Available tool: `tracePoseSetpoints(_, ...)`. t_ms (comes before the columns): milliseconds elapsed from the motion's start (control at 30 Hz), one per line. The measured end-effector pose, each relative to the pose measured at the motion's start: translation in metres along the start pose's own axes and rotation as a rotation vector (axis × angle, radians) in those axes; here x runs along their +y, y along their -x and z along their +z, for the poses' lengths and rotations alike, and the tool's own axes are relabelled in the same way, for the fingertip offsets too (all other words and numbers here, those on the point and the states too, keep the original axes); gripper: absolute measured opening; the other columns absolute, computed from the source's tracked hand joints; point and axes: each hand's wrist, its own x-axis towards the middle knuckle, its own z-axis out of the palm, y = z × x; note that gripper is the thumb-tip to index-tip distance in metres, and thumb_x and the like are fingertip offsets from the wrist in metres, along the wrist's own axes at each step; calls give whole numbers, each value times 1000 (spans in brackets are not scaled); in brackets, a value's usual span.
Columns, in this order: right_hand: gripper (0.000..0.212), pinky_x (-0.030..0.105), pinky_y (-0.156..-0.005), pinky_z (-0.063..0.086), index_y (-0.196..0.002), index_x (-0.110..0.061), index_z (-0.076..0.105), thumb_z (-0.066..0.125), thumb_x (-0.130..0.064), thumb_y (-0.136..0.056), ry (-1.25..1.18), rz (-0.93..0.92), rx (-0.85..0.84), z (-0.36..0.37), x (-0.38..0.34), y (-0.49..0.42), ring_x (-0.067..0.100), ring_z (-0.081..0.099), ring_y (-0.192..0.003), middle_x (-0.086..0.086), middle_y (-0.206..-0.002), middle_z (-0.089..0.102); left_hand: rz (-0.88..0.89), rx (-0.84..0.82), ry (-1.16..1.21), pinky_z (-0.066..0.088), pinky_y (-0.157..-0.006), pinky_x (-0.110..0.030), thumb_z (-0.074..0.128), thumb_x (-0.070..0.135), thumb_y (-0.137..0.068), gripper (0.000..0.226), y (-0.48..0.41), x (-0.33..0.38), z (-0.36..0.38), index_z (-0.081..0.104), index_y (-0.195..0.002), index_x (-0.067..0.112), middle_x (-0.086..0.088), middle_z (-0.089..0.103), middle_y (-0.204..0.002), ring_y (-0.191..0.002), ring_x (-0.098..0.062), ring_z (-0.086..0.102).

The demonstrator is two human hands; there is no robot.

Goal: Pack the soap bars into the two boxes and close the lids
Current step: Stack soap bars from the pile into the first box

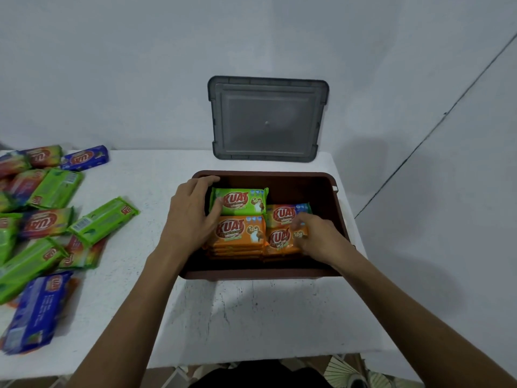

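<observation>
We read this as a plain indoor room used as a makeshift packing spot. Home or back room, we can't tell. Evidence:

- Bare white walls (140,65) from 9 to 3 o'clock, with a thin dark line (436,127) running diagonally at 2 o'clock.
- The surface (251,317) has a white covering and butts against the wall.
- A loose pile of wrapped soap bars (50,219) sits at 9 o'clock.
- A brown box (330,191) sits at centre, with a grey lid (267,119) propped on the wall at 12.
- Patterned floor tiles (344,371) show at 5 o'clock, below the surface edge.

We see no shelving, signage or machinery.
</observation>
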Motion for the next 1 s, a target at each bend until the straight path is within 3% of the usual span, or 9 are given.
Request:
tracePoseSetpoints(167, 36, 38, -100, 49, -130, -15, 48, 58, -15, -96, 208, 26, 8, 2, -8, 0, 28, 53, -123, 12, -140, 46, -2, -3, -1, 37, -103, -37, 55, 29, -95, 38, 0, 1, 0, 51, -133, 21, -3, 53, -135, -125, -19, 44)
tracePoseSetpoints(400, 50, 37, -100, 48, -138, -13, 45, 63, -26, -93, 351, 18, 8, -1, -13, 1, 27, 57, -118, 13, -136, 52, -20, -13, -6, 37, -104, -39, 55, 29, -96, 37, 0, 3, -2, 53, -131, 19, -6, 53, -135, -126, -22, 44)
tracePoseSetpoints(500, 41, 39, -97, 52, -132, -13, 50, 61, -23, -94, 297, 1, 77, -12, -16, 0, 26, 60, -115, 12, -134, 54, -13, -6, 1, 38, -103, -39, 55, 30, -96, 36, 0, 3, -2, 54, -130, 19, -6, 54, -134, -125, -22, 45)
tracePoseSetpoints(633, 24, 38, -81, 59, -118, -14, 56, 60, -21, -95, 154, -61, 195, -34, -21, -8, 21, 62, -107, 7, -121, 60, 6, 9, 19, 39, -100, -36, 55, 29, -96, 31, 0, 0, 0, 57, -125, 19, -5, 55, -130, -122, -20, 45)
tracePoseSetpoints(767, 20, 18, -66, 49, -115, -16, 62, 58, -23, -96, 93, -177, 250, -41, -35, -16, 11, 59, -91, 2, -110, 65, -10, 84, 75, 34, -100, -27, 57, 26, -95, 27, 0, -5, -1, 61, -121, 19, -3, 49, -131, -124, -16, 43)
tracePoseSetpoints(900, 16, 25, -77, 54, -109, -19, 65, 57, -25, -96, 22, -292, 263, -33, -64, -19, 9, 65, -85, -4, -99, 66, -70, 94, 184, 30, -94, -12, 56, 24, -95, 25, 0, -14, -8, 60, -120, 21, 1, 50, -127, -118, -10, 46)
tracePoseSetpoints(1000, 14, 21, -72, 51, -104, -20, 67, 57, -25, -95, 26, -394, 300, -23, -93, -22, 3, 63, -78, -5, -88, 68, -93, 98, 222, 32, -91, -8, 54, 21, -96, 25, 5, -33, -21, 60, -121, 20, 1, 56, -123, -114, -8, 50)
